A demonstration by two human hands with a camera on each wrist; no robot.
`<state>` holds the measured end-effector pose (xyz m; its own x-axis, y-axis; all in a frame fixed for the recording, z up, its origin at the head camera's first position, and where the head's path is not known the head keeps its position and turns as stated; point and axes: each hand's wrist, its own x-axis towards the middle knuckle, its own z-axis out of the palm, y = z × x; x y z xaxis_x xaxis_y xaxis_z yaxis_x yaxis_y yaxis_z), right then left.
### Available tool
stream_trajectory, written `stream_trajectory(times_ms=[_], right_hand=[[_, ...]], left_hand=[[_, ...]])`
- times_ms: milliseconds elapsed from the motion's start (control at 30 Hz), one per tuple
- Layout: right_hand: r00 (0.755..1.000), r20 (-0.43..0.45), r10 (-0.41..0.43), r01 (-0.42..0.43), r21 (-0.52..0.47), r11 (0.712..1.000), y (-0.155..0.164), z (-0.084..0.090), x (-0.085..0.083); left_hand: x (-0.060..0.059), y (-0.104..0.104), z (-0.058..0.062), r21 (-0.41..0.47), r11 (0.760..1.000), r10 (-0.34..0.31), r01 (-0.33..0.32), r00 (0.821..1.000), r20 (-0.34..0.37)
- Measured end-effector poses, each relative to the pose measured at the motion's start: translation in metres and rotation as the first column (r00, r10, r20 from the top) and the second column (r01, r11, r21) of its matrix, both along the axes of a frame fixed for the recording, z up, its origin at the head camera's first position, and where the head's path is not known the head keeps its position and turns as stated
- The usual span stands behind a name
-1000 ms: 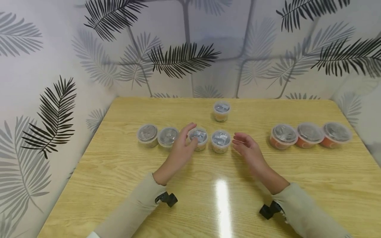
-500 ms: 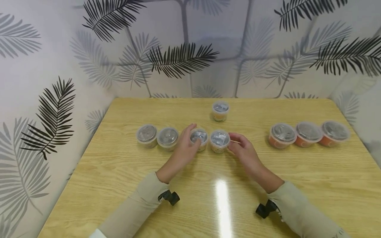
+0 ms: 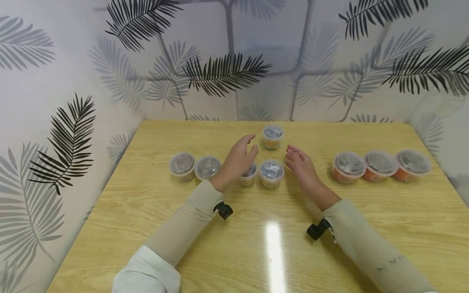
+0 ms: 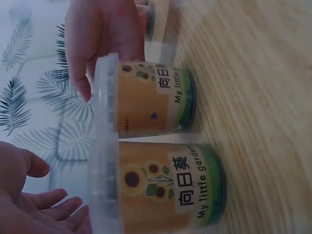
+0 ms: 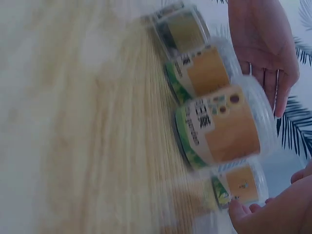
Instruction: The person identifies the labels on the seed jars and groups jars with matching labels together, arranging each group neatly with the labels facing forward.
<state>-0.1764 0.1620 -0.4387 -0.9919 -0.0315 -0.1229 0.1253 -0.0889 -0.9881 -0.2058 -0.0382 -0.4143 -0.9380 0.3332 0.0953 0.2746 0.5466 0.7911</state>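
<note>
Four small lidded sunflower cups stand in a row on the wooden table [image 3: 146, 228]. My left hand [image 3: 239, 156] hovers open above the third cup [image 3: 250, 176] and hides most of it. My right hand [image 3: 298, 160] hovers open just right of the fourth cup [image 3: 271, 173]. Both hands hold nothing, and their fingers point toward a lone cup [image 3: 272, 137] farther back. The left wrist view shows two labelled cups [image 4: 151, 97] side by side, with the left palm [image 4: 29, 204] beside them. The right wrist view is blurred and shows the cup row [image 5: 219, 126].
Two more sunflower cups [image 3: 181, 166] [image 3: 207, 167] stand at the left end of the row. Three orange cups [image 3: 380, 165] line up at the right. Leaf-patterned walls [image 3: 73, 101] close in the table at the back and on the left.
Both hands have left the two middle cups and moved forward toward the lone back cup. The arms stretch farther over the table. The cups have not moved.
</note>
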Motion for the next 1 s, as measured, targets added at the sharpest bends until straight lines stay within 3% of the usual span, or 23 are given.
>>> stream_trajectory(times_ms=[233, 400, 533, 667, 1000], right_hand=[[1.000, 0.010, 0.012, -0.013, 0.023, 1.000, 0.002, 0.004, -0.018], [0.999, -0.001, 0.035, -0.035, 0.029, 0.999, 0.004, -0.013, -0.039], [0.999, -0.003, 0.041, -0.041, 0.059, 0.997, 0.004, -0.026, -0.050], [0.999, 0.011, 0.049, -0.050, 0.064, 0.997, -0.001, -0.029, -0.053], [0.998, 0.035, 0.050, -0.052, 0.036, 0.998, -0.009, -0.006, -0.044]], left_hand=[[-0.027, 0.008, -0.006, -0.056, 0.997, -0.042, 0.045, 0.998, 0.048], [-0.042, 0.014, -0.007, -0.098, 0.993, -0.054, 0.060, 0.996, 0.066], [-0.050, 0.017, -0.007, -0.145, 0.985, -0.071, 0.089, 0.989, 0.129], [-0.053, 0.018, -0.006, -0.179, 0.977, -0.083, 0.114, 0.982, 0.172], [-0.065, 0.023, -0.015, -0.158, 0.978, -0.114, 0.133, 0.985, 0.127]])
